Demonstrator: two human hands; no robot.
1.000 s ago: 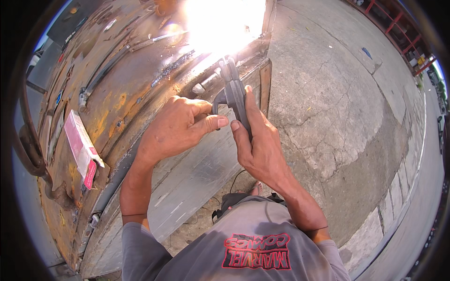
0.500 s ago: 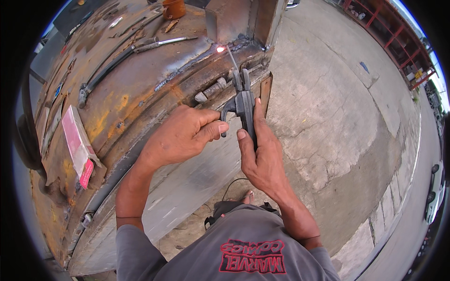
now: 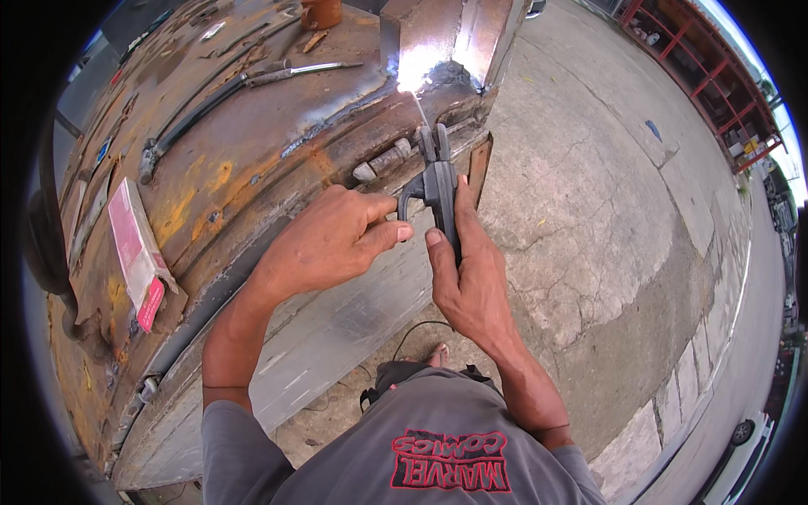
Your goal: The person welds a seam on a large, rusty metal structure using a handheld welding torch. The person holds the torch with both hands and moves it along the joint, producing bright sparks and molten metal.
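Note:
My right hand [image 3: 473, 282] is wrapped round the handle of a black welding electrode holder [image 3: 438, 178]. With thumb and forefinger, my left hand [image 3: 328, 234] grips the holder's curved lever. A short thin electrode [image 3: 422, 109] sticks up from the jaws. At its tip a bright white arc [image 3: 412, 77] burns against the seam between a rusty steel sheet [image 3: 198, 181] and an upright steel post [image 3: 421, 29]. Glare hides the weld right under the tip. A rough dark bead [image 3: 316, 133] runs along the sheet's edge to the left.
A hammer [image 3: 189, 122], a red-and-white carton [image 3: 135, 240] and a rusty orange can [image 3: 321, 13] rest on the sheet. A cylindrical hinge [image 3: 387, 158] juts below the seam. Cracked concrete [image 3: 589, 210] lies to the right, with a red shelf rack [image 3: 699, 71] beyond.
The small reddish glow at the seam has become a bright white arc at the electrode tip, lighting the post. Both hands keep the same grip; the view has shifted slightly.

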